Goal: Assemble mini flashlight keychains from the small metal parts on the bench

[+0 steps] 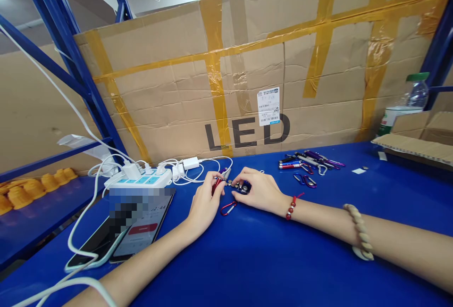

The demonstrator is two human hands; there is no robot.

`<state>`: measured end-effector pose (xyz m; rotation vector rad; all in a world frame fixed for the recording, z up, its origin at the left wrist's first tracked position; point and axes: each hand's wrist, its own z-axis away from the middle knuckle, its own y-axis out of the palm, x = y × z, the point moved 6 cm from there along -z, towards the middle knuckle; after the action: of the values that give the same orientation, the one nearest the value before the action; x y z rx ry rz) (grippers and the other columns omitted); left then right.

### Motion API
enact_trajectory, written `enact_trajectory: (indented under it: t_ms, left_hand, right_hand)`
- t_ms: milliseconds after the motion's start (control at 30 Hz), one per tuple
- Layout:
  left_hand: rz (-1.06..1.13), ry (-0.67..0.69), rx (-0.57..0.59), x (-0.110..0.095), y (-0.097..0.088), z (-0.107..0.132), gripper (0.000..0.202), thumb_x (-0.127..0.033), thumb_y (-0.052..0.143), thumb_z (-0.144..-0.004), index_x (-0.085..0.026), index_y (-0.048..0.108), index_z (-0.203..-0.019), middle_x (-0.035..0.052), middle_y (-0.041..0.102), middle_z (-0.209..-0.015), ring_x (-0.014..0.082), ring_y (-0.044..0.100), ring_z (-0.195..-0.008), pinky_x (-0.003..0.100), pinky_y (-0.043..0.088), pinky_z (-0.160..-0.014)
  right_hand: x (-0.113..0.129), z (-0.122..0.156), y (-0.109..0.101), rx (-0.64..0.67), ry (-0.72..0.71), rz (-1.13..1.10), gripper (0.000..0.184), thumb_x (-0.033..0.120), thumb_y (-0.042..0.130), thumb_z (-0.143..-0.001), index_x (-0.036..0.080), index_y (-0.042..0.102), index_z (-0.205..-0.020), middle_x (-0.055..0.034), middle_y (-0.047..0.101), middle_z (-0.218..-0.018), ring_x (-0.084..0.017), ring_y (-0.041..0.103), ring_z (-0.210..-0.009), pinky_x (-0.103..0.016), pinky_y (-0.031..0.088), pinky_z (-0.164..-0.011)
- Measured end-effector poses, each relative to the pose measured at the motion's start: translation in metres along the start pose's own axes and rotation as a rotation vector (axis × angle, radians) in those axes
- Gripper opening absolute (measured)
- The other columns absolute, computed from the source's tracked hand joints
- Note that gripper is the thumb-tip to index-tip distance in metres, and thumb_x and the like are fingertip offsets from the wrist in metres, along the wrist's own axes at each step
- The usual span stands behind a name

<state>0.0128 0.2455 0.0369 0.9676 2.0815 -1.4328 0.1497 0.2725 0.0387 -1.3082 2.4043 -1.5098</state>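
My left hand (204, 198) is closed on a small red metal tube (217, 184), which looks like a mini flashlight body. My right hand (260, 189) curls over a small dark piece with a silvery face (244, 187), its thumb and fingertips around it. Between the two hands lie several tiny round silver pieces (230, 183), like button cells. Just below my fingers a red carabiner clip (229, 208) rests on the blue table (269, 260). Behind my left fingertips shows part of a silver and purple tube (225, 173), mostly hidden.
Several mini flashlights with carabiners (311, 160) lie at the back right, with loose clips (305, 180) nearer. On the left are a power strip (141, 179), white cables (79, 224) and two phones (141, 231). A large cardboard box (170, 104) stands behind; an open carton (414, 149) sits right.
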Motion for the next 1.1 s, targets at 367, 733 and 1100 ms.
enact_trajectory:
  t_ms: [367,733,1100]
  left_hand:
    - [0.045,0.013,-0.017,0.0,0.0,-0.001,0.013,-0.032,0.036,-0.085,-0.023,0.042,-0.092,-0.0055,0.055,-0.066,0.0109,0.053,-0.066,0.023,0.036,-0.068]
    - [0.073,0.083,-0.009,-0.007,0.0,0.0,0.008,-0.026,0.044,-0.083,-0.022,0.048,-0.089,-0.0034,0.056,-0.082,0.0096,0.051,-0.075,0.02,0.037,-0.071]
    - [0.108,0.093,0.013,-0.008,0.001,0.0,0.008,-0.025,0.045,-0.082,-0.021,0.049,-0.088,-0.003,0.057,-0.083,0.0098,0.052,-0.075,0.02,0.038,-0.072]
  right_hand:
    - [0.009,0.0,0.011,0.098,-0.262,0.078,0.038,0.027,0.051,-0.082,0.019,0.05,-0.119,-0.0063,0.05,-0.121,-0.02,0.042,-0.111,-0.038,0.028,-0.094]
    - [0.007,-0.002,0.02,0.195,-0.252,0.093,0.04,0.037,0.047,-0.084,0.021,0.049,-0.12,-0.0057,0.048,-0.124,-0.021,0.042,-0.113,-0.038,0.028,-0.094]
    - [-0.004,-0.003,0.008,0.074,0.028,0.215,0.024,0.027,0.054,-0.074,0.021,0.063,-0.095,-0.0043,0.057,-0.094,-0.02,0.051,-0.09,-0.034,0.036,-0.079]
